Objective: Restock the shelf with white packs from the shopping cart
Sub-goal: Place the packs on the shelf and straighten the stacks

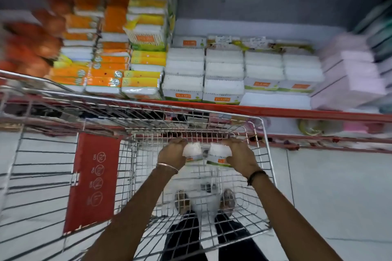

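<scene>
Both my arms reach down into the wire shopping cart [250, 133], and each hand is wrapped around a white pack. My left hand [172, 152] has its fingers curled over the left white pack [192, 151], gripping it from the outer side, a thin metal bangle [167, 167] sitting on that wrist. My right hand [238, 154] is closed the same way on the right white pack [219, 154], with a dark band [256, 177] around the wrist. The two packs sit side by side, almost touching, near the far end of the cart basket — each shows a green and orange label strip along its lower edge. Whether they rest on the basket floor or hang just off it, I cannot tell. Through the mesh I can see my shoes [182, 199] and dark trousers on the pale floor. A red sign panel [93, 180] hangs on the cart's left side. Just beyond the cart is the shelf [297, 111] with its red front edge — on it, rows of matching white packs [224, 74] are stacked in the middle, orange and yellow packs [110, 63] stand to their left, and pale pink packs [350, 74] to their right. At the front right of the white rows there is a lower gap in the stack.
</scene>
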Available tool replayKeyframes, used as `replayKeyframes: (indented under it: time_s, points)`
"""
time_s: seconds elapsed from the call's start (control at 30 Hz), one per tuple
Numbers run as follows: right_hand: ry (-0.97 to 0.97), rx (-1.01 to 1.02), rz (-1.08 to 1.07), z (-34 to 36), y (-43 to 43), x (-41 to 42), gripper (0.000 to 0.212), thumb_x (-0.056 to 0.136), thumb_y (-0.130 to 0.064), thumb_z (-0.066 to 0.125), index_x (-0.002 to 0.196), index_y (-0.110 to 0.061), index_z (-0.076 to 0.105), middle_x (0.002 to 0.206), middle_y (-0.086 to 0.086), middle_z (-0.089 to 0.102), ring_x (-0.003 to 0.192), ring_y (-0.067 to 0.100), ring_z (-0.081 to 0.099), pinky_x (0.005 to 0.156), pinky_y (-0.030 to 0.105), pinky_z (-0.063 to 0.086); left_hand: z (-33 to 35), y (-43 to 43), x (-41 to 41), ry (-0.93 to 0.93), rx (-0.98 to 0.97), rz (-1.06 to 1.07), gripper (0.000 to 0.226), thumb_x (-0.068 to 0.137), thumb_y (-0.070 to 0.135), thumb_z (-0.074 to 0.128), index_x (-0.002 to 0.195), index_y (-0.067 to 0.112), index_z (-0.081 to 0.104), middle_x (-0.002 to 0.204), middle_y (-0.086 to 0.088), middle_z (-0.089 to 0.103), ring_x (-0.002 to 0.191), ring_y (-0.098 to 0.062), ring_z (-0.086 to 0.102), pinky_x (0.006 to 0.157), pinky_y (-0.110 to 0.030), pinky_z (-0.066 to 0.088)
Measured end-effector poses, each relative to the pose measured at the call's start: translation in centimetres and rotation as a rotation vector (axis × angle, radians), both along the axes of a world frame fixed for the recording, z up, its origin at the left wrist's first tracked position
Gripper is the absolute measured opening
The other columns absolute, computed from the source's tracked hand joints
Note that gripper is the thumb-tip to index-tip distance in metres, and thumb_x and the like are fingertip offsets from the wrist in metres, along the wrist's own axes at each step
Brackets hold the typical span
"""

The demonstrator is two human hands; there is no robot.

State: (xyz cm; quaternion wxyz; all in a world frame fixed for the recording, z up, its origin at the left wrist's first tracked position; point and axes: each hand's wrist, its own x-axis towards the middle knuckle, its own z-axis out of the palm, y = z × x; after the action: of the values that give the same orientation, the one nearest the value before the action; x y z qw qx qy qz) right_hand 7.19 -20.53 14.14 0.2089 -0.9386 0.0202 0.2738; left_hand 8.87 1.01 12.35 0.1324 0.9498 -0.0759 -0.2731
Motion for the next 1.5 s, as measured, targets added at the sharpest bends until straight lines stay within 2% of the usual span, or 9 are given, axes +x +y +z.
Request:
replayKeyframes:
  time_s: [0.1, 0.27, 0.43, 0.57, 0.67, 0.77, 0.93, 1.3, 1.5]
  points:
    - [-0.032, 0.035, 0.028, 4.0, -1.9, 0.2, 0.059, 0.075, -0.006, 0.072, 0.129, -0.019, 0.052, 0.136, 0.005, 0.054, 0.124, 0.025, 0.049, 0.097, 0.036, 0.046, 4.1, -1.7, 0.2, -0.064, -0.017, -0.006, 0.052, 0.079, 0.010, 0.063, 0.129, 0.016, 0.049, 0.133, -0.008, 0.052, 0.121, -0.029, 0.049, 0.091, -0.044, 0.051]
    - [-0.125, 0.061, -0.020, 9.5, -5.5, 0.3, 0.060, 0.073, -0.006, 0.073, 0.127, -0.023, 0.054, 0.135, 0.002, 0.054, 0.124, 0.022, 0.049, 0.097, 0.031, 0.044, 9.8, -4.7, 0.9, -0.180, -0.069, -0.058, 0.054, 0.079, 0.008, 0.065, 0.129, 0.014, 0.049, 0.127, -0.008, 0.052, 0.120, -0.029, 0.049, 0.091, -0.044, 0.051]
    - [-0.250, 0.051, -0.052, 14.0, -10.0, 0.9, 0.057, 0.070, -0.002, 0.074, 0.122, -0.019, 0.057, 0.127, 0.003, 0.057, 0.122, 0.023, 0.049, 0.096, 0.036, 0.046, 14.9, -8.7, 1.9, -0.294, -0.096, -0.128, 0.058, 0.083, 0.010, 0.062, 0.136, 0.016, 0.040, 0.142, -0.008, 0.042, 0.131, -0.026, 0.039, 0.099, -0.042, 0.046]
    - [-0.331, 0.018, -0.084, 16.1, -14.0, 1.8, 0.060, 0.073, 0.002, 0.072, 0.127, -0.015, 0.053, 0.137, 0.004, 0.052, 0.128, 0.022, 0.044, 0.103, 0.035, 0.041, 17.5, -12.3, 2.9, -0.370, -0.159, -0.149, 0.058, 0.084, 0.009, 0.059, 0.138, 0.014, 0.038, 0.138, -0.007, 0.043, 0.129, -0.025, 0.038, 0.095, -0.040, 0.047]
    - [-0.423, -0.005, -0.102, 16.7, -16.1, 2.6, 0.059, 0.074, 0.004, 0.069, 0.127, -0.016, 0.053, 0.137, 0.004, 0.052, 0.128, 0.024, 0.045, 0.099, 0.036, 0.045, 18.1, -14.6, 3.5, -0.425, -0.224, -0.132, 0.057, 0.084, 0.008, 0.059, 0.137, 0.013, 0.038, 0.137, -0.006, 0.045, 0.128, -0.024, 0.038, 0.093, -0.038, 0.047]
    - [-0.478, -0.038, -0.108, 16.8, -17.3, 3.6, 0.057, 0.075, 0.006, 0.065, 0.126, -0.015, 0.053, 0.132, 0.006, 0.054, 0.123, 0.027, 0.047, 0.092, 0.039, 0.049, 18.0, -16.9, 3.9, -0.474, -0.306, -0.117, 0.057, 0.084, 0.003, 0.057, 0.137, 0.012, 0.039, 0.137, -0.007, 0.045, 0.128, -0.024, 0.038, 0.095, -0.037, 0.046]
    - [-0.521, -0.058, -0.141, 16.0, -18.2, 5.2, 0.056, 0.076, 0.011, 0.061, 0.125, -0.014, 0.052, 0.131, 0.006, 0.052, 0.121, 0.026, 0.047, 0.090, 0.037, 0.049, 16.7, -19.4, 4.5, -0.562, -0.385, -0.093, 0.061, 0.077, -0.010, 0.054, 0.134, 0.007, 0.043, 0.135, -0.013, 0.048, 0.126, -0.029, 0.040, 0.102, -0.035, 0.042]
    - [-0.455, -0.057, -0.130, 12.1, -18.6, 8.2, 0.059, 0.072, 0.021, 0.055, 0.121, -0.010, 0.055, 0.125, 0.010, 0.048, 0.116, 0.031, 0.050, 0.090, 0.044, 0.053, 12.7, -21.9, 7.5, -0.525, -0.201, -0.107, 0.067, 0.073, -0.013, 0.055, 0.135, 0.005, 0.039, 0.134, -0.014, 0.048, 0.125, -0.030, 0.041, 0.109, -0.034, 0.036]
    - [-0.493, -0.028, -0.121, 10.2, -18.6, 8.3, 0.064, 0.072, 0.026, 0.048, 0.126, -0.008, 0.054, 0.125, 0.009, 0.049, 0.112, 0.029, 0.054, 0.093, 0.041, 0.054, 11.0, -22.4, 8.5, -0.505, -0.161, -0.142, 0.069, 0.072, -0.019, 0.053, 0.136, 0.003, 0.039, 0.138, -0.016, 0.046, 0.130, -0.031, 0.037, 0.113, -0.037, 0.032]
